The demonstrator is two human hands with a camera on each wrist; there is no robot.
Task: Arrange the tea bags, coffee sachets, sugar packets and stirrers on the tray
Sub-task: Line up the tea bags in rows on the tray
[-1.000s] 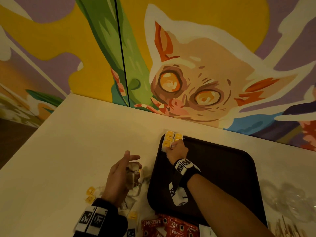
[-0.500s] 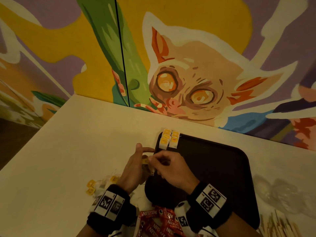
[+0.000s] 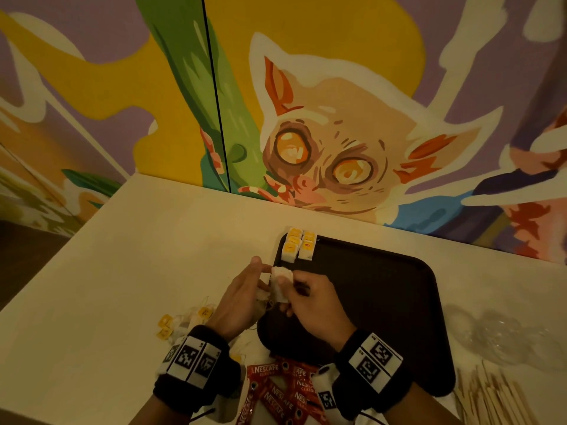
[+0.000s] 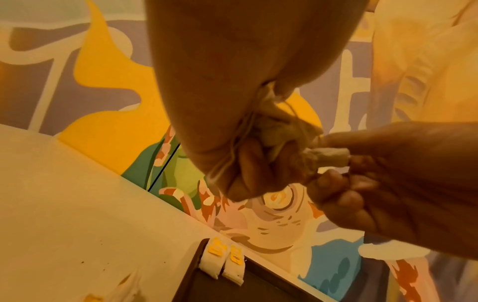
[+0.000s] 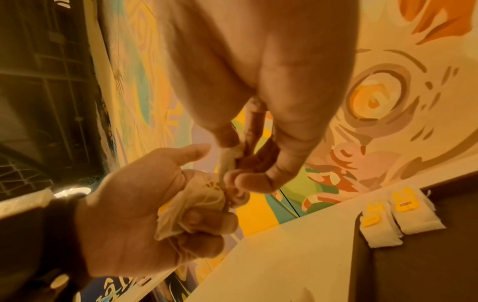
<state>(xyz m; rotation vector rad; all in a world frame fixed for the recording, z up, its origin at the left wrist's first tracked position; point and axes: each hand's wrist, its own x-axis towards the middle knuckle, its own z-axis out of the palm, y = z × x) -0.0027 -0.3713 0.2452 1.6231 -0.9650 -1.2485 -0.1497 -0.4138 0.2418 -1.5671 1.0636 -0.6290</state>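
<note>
**Tea bag pinched between both hands at the tray's left edge**

Both hands met over the left rim of the dark tray (image 3: 383, 302), raised off the white table (image 3: 122, 271). The right hand (image 3: 316, 308) pinched one white tea bag (image 3: 280, 283) between thumb and fingertips, its other fingers curled. The left hand (image 3: 239, 305) held a crumpled bunch of tea bags (image 5: 196, 196) in its palm, lower fingers curled round them, strings trailing over the hand; its forefinger was stretched out beside the pinched bag. In the left wrist view the pinched bag touched the bunch.

Two short rows of tea bags with yellow tags (image 3: 299, 246) lay in the tray's far left corner, touching one another, the left row resting on the rim. The rest of the tray floor in view was bare.

Loose tea bags with yellow tags (image 3: 184, 322) lay on the table left of the left wrist. Red coffee sachets (image 3: 276, 391) lay in a heap at the tray's near edge, between the wrists. Wooden stirrers (image 3: 491, 400) lay at the near right, with crumpled clear plastic (image 3: 503, 329) beyond them, right of the tray. Sugar packets could not be made out.
</note>
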